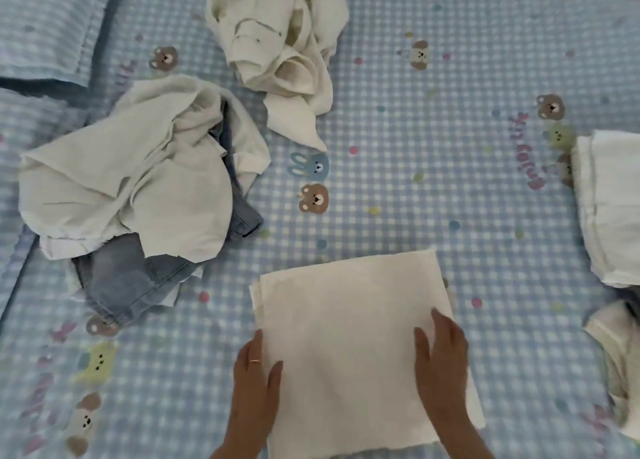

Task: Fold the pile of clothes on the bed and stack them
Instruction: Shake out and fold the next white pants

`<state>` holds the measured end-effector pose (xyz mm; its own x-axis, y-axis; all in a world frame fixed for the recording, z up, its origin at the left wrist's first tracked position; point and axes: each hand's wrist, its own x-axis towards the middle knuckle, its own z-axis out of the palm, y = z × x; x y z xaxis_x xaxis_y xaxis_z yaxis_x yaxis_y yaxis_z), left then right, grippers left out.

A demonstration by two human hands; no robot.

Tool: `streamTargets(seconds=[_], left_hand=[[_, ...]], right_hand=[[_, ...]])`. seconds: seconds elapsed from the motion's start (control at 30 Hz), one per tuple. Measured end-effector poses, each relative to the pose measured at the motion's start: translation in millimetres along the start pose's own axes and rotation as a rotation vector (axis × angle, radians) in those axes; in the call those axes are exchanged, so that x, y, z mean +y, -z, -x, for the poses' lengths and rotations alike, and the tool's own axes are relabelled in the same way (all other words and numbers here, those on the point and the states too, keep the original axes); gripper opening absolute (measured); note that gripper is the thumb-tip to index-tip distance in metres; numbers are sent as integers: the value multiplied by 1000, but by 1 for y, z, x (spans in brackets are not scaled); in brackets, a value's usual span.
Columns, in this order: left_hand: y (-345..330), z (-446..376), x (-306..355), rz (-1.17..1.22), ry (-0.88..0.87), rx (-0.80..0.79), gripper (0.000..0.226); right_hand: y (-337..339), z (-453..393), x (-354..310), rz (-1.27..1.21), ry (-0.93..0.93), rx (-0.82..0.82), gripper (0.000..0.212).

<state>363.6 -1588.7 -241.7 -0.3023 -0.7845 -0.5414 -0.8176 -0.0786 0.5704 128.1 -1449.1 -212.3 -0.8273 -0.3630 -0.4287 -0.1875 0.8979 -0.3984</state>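
Observation:
A cream folded cloth [346, 327] lies flat as a neat rectangle on the bed in front of me. My left hand [254, 386], with a ring on one finger, rests at its left edge, thumb on top of the fabric. My right hand [441, 365] lies flat on its right side, fingers spread. A crumpled pile [131, 181] of cream garments lies over blue jeans [128, 282] at the left. Another crumpled cream garment [280, 50] sits at the top centre. A stack of folded white clothes [609, 209] stands at the right edge.
The bed [433, 167] has a blue checked sheet with cartoon bears and rabbits. Pillows [45, 25] in the same fabric lie at the upper left. A further cream garment [616, 365] lies rumpled at the lower right edge.

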Motion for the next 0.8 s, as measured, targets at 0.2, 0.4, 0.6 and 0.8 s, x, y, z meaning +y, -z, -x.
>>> streamTargets(seconds=[0.2,0.4,0.6,0.8], left_hand=[[-27,2,7,209,265,-6,83],[-18,9,37,256,250,130,72],[-60,16,161,241,121,171,66],[-185,-5,338,378,-142,-4,61]], right_hand=[[-3,-64,28,-30,-60,-140,65],[19,-77,37,-223,-104,-66,20],[139,-130,66,-248,43,151,19],[309,-241,146,-171,21,295,23]])
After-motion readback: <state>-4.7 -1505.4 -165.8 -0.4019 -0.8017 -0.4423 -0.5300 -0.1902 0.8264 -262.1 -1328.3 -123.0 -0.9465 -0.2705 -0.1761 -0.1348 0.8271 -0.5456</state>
